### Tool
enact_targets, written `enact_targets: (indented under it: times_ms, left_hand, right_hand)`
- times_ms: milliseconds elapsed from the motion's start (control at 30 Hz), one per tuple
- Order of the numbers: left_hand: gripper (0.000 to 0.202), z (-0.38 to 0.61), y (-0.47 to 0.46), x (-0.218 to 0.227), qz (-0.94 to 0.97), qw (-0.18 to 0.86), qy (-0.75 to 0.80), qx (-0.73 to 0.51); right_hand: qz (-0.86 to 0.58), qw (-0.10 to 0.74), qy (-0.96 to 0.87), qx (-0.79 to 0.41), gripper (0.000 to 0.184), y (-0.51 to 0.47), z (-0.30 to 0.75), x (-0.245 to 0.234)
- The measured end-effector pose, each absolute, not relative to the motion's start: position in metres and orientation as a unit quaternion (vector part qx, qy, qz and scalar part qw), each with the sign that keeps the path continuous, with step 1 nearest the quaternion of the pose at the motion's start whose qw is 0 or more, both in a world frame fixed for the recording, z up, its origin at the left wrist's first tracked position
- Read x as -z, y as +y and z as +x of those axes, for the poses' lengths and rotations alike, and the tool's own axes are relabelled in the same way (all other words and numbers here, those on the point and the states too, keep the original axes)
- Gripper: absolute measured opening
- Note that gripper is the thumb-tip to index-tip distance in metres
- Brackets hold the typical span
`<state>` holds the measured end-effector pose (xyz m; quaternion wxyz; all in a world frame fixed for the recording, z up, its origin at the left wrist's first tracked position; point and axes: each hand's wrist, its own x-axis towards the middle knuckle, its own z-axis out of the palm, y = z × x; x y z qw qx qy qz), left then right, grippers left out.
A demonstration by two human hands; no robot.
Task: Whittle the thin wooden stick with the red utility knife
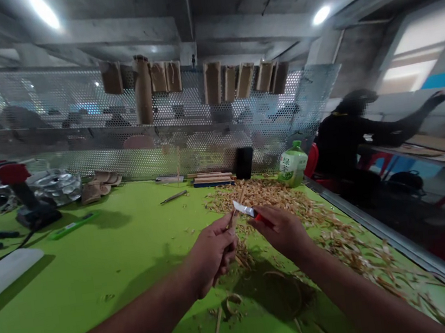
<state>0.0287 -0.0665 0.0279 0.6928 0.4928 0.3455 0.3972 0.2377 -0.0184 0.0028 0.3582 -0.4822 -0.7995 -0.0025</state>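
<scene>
My left hand (212, 252) is closed round a thin wooden stick (237, 208) that points up and away from me. My right hand (282, 230) grips a red-handled knife (246, 210), its silver blade lying against the stick's upper part. Both hands hover just above the green table (107, 258), over a heap of pale wood shavings (275, 195). More curled shavings lie beneath my wrists.
A green-label bottle (292, 164), a black phone (244, 162) and stacked wooden strips (211, 179) stand by the perforated metal screen (185, 133). A red-topped tool (25, 195), a metal tool (174, 197) and a white bar (3, 274) lie at left. Another person (349, 133) sits at right.
</scene>
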Motion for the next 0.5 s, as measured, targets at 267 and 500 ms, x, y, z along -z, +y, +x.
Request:
enact_targets:
  times_ms: [267, 500]
  left_hand:
    - [0.054, 0.027, -0.064, -0.027, 0.5, 0.682, 0.359, -0.395]
    - [0.056, 0.027, -0.066, -0.021, 0.526, 0.687, 0.332, -0.375]
  right_hand:
    - [-0.516, 0.385, -0.765, 0.015, 0.025, -0.005, 0.245, -0.002]
    - [-0.615, 0.458, -0.642, -0.015, 0.04, 0.024, 0.291, -0.006]
